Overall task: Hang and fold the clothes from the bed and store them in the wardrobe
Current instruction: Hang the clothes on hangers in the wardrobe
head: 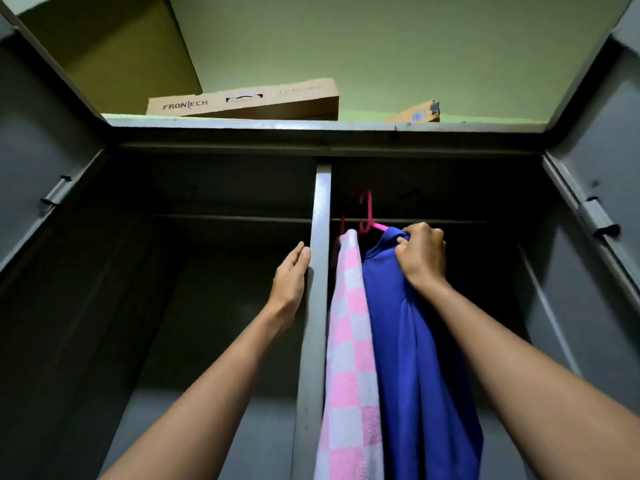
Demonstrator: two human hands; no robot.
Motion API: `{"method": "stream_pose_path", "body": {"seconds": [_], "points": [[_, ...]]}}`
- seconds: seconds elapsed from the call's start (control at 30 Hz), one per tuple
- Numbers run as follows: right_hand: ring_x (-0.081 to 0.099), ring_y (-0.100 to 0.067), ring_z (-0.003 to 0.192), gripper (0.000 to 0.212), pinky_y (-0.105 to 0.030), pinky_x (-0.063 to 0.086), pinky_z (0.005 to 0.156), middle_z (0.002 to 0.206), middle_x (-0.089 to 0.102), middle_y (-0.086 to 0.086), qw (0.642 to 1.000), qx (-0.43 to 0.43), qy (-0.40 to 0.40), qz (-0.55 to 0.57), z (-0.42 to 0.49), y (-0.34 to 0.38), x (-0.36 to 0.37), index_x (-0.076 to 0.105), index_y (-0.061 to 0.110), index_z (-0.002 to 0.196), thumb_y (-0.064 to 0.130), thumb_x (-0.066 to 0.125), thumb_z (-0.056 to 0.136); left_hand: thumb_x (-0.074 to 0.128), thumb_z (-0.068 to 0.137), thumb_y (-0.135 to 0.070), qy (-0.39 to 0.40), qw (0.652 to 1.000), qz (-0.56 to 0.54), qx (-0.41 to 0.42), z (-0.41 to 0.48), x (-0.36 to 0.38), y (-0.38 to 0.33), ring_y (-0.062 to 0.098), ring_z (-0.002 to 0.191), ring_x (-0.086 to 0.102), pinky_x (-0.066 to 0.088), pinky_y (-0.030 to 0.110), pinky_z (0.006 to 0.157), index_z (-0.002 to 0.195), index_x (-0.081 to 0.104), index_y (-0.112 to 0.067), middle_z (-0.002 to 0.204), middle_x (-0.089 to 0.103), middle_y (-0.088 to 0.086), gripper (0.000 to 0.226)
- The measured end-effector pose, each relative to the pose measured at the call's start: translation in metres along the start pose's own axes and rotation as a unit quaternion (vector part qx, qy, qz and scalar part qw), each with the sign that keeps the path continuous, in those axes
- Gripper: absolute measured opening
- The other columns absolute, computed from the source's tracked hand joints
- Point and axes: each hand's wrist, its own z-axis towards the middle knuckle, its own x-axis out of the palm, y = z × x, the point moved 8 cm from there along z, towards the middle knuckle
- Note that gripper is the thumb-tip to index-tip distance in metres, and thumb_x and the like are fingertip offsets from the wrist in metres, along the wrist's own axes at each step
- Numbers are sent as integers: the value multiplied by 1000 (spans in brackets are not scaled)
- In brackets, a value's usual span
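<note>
Inside an open grey metal wardrobe (pixel 221 133), a person's right hand (pixel 420 259) clutches the shoulder of a blue shirt (pixel 415 358), fingers curled tight into the cloth just beside the neck. The shirt sits on a pink hanger (pixel 367 216) whose hook reaches up at the rail (pixel 450 221) in the right compartment; whether the hook is fully seated is hard to tell in the dark. The left hand (pixel 289 282) lies flat, fingers straight, against the upright divider (pixel 320 209) between the two compartments, holding nothing.

The shirt looks light, soft and limp, likely to slide off a smooth plastic hanger if tugged from one side. The safer hold is probably the hanger itself, at the hook or the shoulder bar, not the fabric alone. A pink-and-white checked towel (pixel 349 358) hangs touching the shirt on its left, thicker and heavier by the look of it, on what appears to be a second pink hook.

The left compartment is dim, and a bar crosses it at the same height. Both doors stand wide, the left door (pixel 41 133) and the right door (pixel 595 150). On the wardrobe's top rest a long cardboard box (pixel 242 98) and a smaller box (pixel 415 114), against a green wall (pixel 381 46).
</note>
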Motion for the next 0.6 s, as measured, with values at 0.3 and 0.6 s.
{"method": "stream_pose_path", "body": {"seconds": [0.3,0.6], "points": [[56,-42,107,23,-41,48,85,114,59,-26,1000,-3,10,-18,19,9,33,62,-3,107,3,49,89,35,102,-26,14,999,-9,34,-3,8,10,19,118,55,44,35,102,139,45,-15,132,55,4,40],[56,-41,108,20,-44,48,84,115,59,-22,998,5,28,-63,27,16,44,59,0,106,3,50,88,39,100,-32,23,1000,-12,3,-4,9,13,24,122,51,42,45,105,141,42,-17,137,50,9,44]]}}
